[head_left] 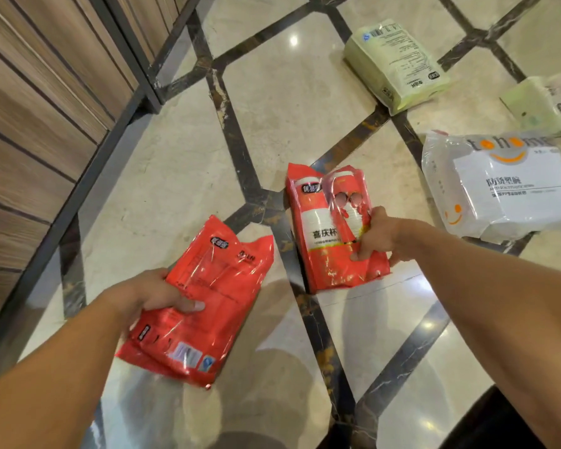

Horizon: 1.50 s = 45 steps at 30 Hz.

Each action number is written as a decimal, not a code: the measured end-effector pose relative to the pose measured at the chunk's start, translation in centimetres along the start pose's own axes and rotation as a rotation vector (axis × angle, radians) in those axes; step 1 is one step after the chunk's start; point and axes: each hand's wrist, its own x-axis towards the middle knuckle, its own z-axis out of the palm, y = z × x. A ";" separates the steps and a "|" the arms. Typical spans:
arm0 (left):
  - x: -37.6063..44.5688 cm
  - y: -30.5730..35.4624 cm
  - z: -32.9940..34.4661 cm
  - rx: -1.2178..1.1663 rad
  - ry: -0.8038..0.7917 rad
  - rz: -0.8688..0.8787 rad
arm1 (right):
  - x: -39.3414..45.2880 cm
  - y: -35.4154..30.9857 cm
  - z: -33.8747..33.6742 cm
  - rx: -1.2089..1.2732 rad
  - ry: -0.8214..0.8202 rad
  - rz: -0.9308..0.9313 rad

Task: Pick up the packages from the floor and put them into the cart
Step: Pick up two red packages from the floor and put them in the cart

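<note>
Your left hand [153,294] grips one red pack [204,296] at lower centre; your right hand [374,236] clamps another red pack [324,234] mid-frame. On the floor [272,102], a white pack [506,192] lies at right, a green pack [395,63] upper right.
</note>
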 end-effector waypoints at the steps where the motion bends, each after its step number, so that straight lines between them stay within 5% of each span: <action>1: -0.4 0.6 0.5 -0.026 0.001 0.001 | -0.2 0.1 0.2 -0.023 -0.041 0.008; 5: -0.9 2.3 2.5 -0.121 -0.008 0.058 | -1.1 0.1 1.2 -0.010 -0.152 0.010; 19: 0.1 5.2 4.7 -0.468 0.061 0.188 | -1.2 -0.2 2.3 0.364 0.038 -0.108; 26: -3.0 7.5 5.3 -0.718 0.165 0.307 | -4.0 0.1 1.9 0.323 0.323 -0.218; 34: -20.4 8.2 5.2 -0.695 0.409 0.333 | -21.4 4.3 -3.2 0.447 0.501 -0.396; 45: -56.4 26.8 -2.1 -0.395 0.276 0.687 | -57.9 5.3 -27.7 0.604 0.799 -0.470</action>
